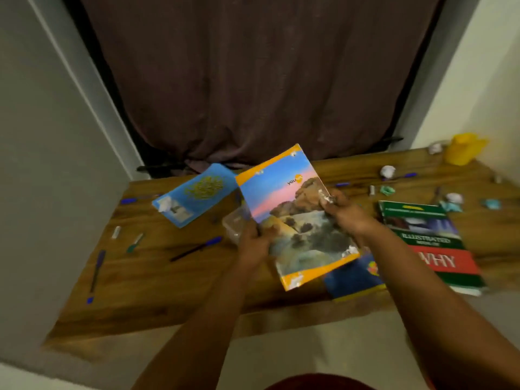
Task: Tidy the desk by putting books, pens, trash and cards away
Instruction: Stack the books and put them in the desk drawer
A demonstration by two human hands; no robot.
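Note:
I hold an orange-bordered notebook [289, 209] with a sunset seascape cover above the wooden desk [174, 285], tilted. My left hand [254, 243] grips its left edge and my right hand [344, 211] grips its right edge. A light blue book [197, 194] lies at the back left with a paper ball [166, 204] on it. A green and red book [430, 243] lies at the right, and a dark blue book [353, 275] lies partly under the notebook. Several pens lie about, among them a black and blue pen [197, 248] and a blue pen [97, 273] at the left.
A yellow container [464, 149] stands at the back right corner. Crumpled white and teal paper scraps [388, 171] and small caps dot the right side. A clear plastic box [235, 223] sits behind my left hand. A dark curtain [253, 80] hangs behind the desk.

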